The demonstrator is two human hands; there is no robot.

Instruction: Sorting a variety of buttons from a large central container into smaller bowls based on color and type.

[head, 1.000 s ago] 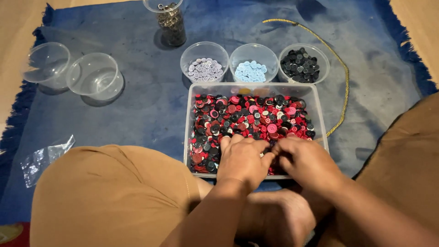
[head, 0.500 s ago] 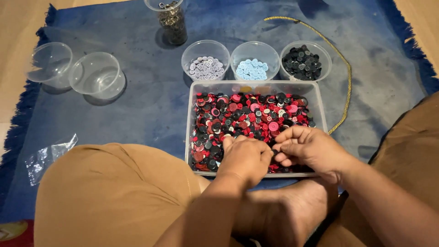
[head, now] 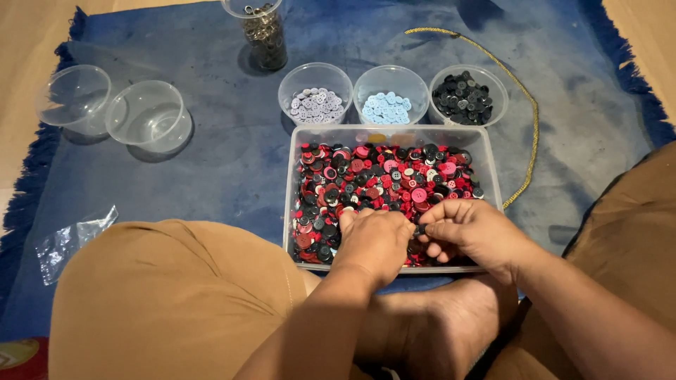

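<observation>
Head view: left hand (head: 373, 243) and right hand (head: 475, 232) meet over tray (head: 486, 158) of buttons (head: 384, 176); right grip pinches dark button (head: 420, 229), left grip unclear; three bowls (head: 391, 84) at 12 o'clock.

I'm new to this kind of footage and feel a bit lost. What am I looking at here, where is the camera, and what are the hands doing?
There is no machine here: a person sits cross-legged on a blue mat, and the one picture comes from a camera worn on their head, looking down at their own lap.

In front of them lies a clear rectangular tray full of mixed red, pink and black buttons. Behind it stand three small round cups: one with pale lilac buttons, one with light blue buttons, one with black buttons. To the left are two empty clear cups, at the top a tall jar with dark small pieces, to the right a yellow cord.

The left hand and right hand meet over the near end of the tray, fingertips pinching something small and dark, probably a button.
</observation>
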